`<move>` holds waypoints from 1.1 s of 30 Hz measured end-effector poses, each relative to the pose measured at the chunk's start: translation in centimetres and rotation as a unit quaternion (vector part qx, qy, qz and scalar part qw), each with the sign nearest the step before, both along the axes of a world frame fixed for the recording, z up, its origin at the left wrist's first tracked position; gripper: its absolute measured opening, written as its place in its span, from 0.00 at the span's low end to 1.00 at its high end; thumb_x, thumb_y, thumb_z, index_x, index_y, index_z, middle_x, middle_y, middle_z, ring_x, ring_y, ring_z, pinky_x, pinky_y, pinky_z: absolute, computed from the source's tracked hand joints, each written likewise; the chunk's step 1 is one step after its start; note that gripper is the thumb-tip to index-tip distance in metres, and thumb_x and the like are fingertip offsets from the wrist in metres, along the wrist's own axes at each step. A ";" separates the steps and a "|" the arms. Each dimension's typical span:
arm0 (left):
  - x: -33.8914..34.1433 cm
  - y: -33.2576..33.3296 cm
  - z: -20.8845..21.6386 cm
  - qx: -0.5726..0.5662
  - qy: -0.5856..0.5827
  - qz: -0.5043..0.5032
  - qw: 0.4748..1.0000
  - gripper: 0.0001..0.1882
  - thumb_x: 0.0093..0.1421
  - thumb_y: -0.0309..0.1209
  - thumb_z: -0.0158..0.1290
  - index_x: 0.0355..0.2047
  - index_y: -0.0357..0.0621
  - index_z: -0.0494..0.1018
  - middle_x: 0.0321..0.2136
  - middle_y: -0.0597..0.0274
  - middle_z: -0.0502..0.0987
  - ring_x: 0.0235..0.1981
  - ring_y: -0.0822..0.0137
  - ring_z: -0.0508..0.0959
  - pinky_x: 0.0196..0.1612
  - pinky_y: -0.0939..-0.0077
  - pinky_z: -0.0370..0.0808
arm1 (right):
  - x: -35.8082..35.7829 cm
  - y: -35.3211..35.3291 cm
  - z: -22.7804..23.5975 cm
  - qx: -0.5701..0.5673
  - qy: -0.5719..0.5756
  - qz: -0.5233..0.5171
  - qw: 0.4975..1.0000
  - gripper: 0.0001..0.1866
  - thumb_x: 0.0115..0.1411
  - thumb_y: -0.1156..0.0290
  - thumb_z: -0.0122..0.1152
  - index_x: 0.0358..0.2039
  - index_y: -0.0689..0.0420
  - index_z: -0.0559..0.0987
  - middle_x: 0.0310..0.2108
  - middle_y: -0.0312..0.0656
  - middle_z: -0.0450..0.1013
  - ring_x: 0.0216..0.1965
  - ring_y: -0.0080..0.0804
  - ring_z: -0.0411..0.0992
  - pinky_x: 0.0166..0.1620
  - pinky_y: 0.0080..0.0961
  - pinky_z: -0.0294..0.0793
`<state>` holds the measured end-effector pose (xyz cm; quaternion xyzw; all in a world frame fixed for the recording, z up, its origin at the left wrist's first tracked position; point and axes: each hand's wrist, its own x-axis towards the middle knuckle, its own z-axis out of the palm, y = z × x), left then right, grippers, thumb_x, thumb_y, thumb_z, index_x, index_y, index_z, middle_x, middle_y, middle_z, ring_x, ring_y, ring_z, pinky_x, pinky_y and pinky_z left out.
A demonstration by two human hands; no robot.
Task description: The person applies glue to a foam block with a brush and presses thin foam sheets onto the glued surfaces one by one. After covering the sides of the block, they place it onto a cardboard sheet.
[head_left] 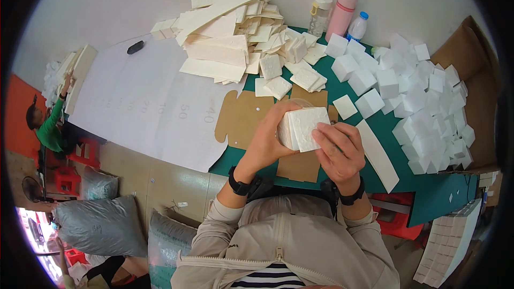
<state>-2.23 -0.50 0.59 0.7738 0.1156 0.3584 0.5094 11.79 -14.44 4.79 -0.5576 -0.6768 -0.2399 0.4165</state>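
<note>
My left hand (265,138) is wrapped round the side of a short stack of cream-white square foam pads (309,128), held up over the front of the table. My right hand (341,152) grips the stack's right edge, with fingertips pressed on the front pad. The fingers on the far side are partly hidden by the stack. A flattened brown cardboard cutout (242,118) lies beneath and behind my hands. To the right, a single square pad (345,107) and a long white strip (377,155) rest on the green table.
A large heap of white foam cubes (412,101) fills the right side, beside a brown carton (466,48). Cream foam sheets (219,48) are piled at the back. A pink flask (341,15) and two bottles stand by the wall. Another person (51,128) works at the far left.
</note>
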 end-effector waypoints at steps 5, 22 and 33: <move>0.0 0.1 0.2 0.021 0.004 0.004 1.000 0.42 0.39 0.26 0.72 0.56 0.43 0.67 0.53 0.56 0.73 0.56 0.58 0.73 0.59 0.65 0.69 | 0.2 0.1 -0.2 -0.018 0.005 -0.002 1.000 0.23 0.38 0.82 0.68 0.41 0.63 0.83 0.44 0.42 0.77 0.40 0.40 0.72 0.41 0.30 0.75; 0.2 0.0 0.5 0.019 0.008 0.002 1.000 0.40 0.41 0.28 0.72 0.56 0.43 0.67 0.53 0.57 0.73 0.56 0.57 0.73 0.58 0.65 0.69 | -0.1 0.2 0.1 -0.046 0.040 0.008 0.998 0.23 0.35 0.86 0.64 0.38 0.62 0.83 0.41 0.43 0.78 0.38 0.42 0.73 0.39 0.31 0.76; 0.1 0.0 0.2 0.028 0.006 0.004 1.000 0.39 0.42 0.28 0.71 0.55 0.43 0.67 0.52 0.56 0.73 0.55 0.55 0.73 0.57 0.64 0.70 | -0.1 0.2 0.4 -0.055 0.047 0.014 0.997 0.22 0.36 0.86 0.64 0.37 0.61 0.83 0.41 0.43 0.78 0.38 0.42 0.73 0.39 0.31 0.76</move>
